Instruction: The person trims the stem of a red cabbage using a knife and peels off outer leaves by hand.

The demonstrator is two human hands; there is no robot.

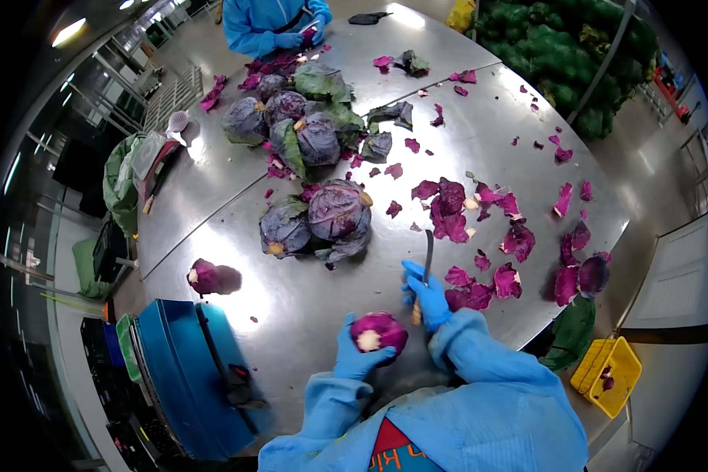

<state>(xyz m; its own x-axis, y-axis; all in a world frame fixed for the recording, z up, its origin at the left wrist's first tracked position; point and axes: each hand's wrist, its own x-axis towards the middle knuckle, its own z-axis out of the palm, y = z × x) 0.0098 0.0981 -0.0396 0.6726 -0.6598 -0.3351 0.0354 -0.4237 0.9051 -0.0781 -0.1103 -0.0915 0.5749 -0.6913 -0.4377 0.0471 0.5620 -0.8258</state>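
Observation:
In the head view, my left hand (359, 352), in a blue glove, grips a trimmed red cabbage (389, 330) with its pale cut stem end facing up. Close by on the right, my right hand (427, 296), also gloved, is closed around a knife (429, 256) with a thin dark blade pointing away from me. The blade stands apart from the cabbage. Beyond my hands, whole red cabbages (338, 209) with outer leaves sit in a cluster. Another trimmed cabbage (204, 278) lies on the steel table (307, 287) to the left.
Loose purple leaves (470, 295) litter the table's right side. A blue bin (182, 370) stands at the left front, and a yellow basket (606, 376) at the right. Across the table a co-worker (267, 27) in blue handles leaves. Green net sacks (558, 47) are piled at back right.

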